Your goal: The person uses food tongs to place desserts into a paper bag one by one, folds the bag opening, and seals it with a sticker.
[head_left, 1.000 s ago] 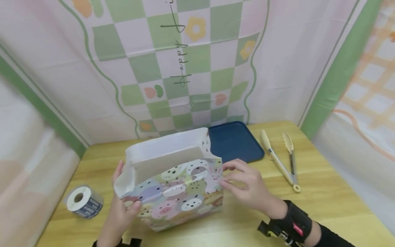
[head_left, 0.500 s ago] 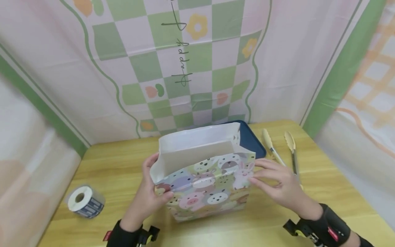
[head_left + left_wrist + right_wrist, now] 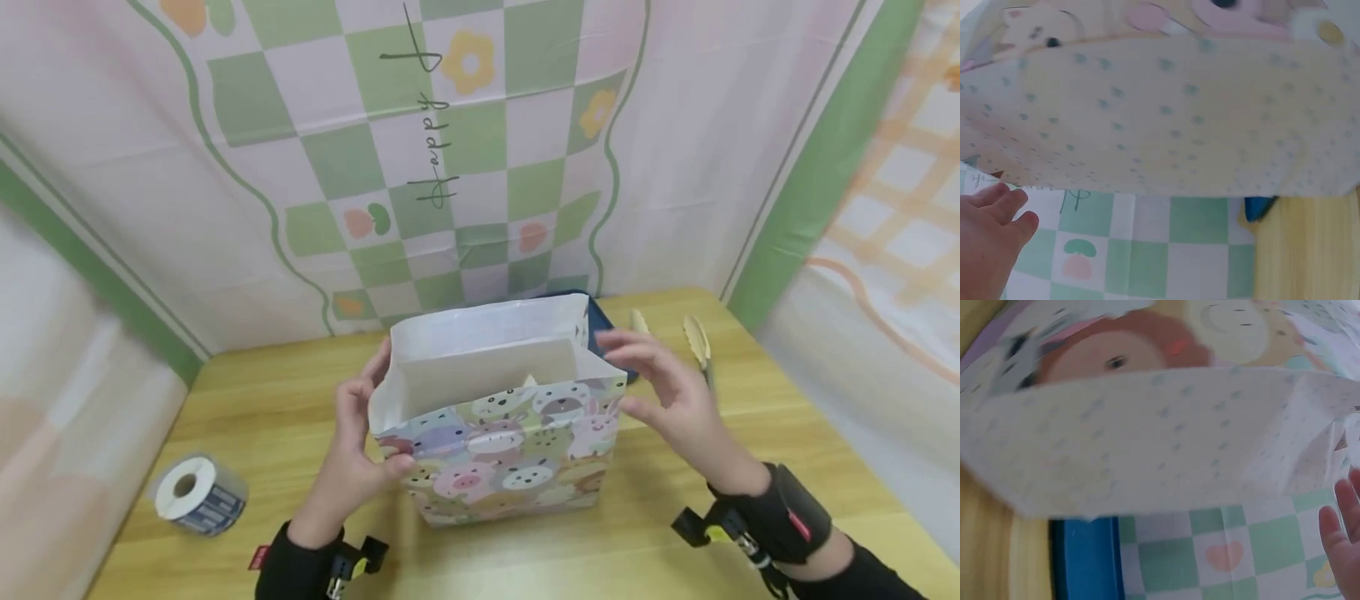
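A paper bag (image 3: 517, 450) printed with cartoon animals stands upright on the table, its white mouth open at the top. My left hand (image 3: 351, 467) holds the bag's left side, thumb on the front face and fingers along the side. At the right edge is my right hand (image 3: 671, 400), fingers spread and loosely bent, gripping nothing. A small pale tip shows just inside the mouth; the bag's bottom inside is hidden. In the wrist views, the dotted side panels fill the upper part, with left fingers (image 3: 1013, 209) and right fingers (image 3: 1341, 512) beside them.
A roll of labels (image 3: 201, 496) stands on the wooden table (image 3: 270, 400) at left. Behind the bag lies a dark blue tray (image 3: 597, 321), mostly covered. Metal tongs (image 3: 697, 340) with beige tips lie at right, partly behind my right hand. A checkered curtain (image 3: 457, 175) hangs behind.
The bag and both hands moved right between the first two frames and the bag now stands more upright. My right hand has let go of the bag's right edge and its fingers have spread.
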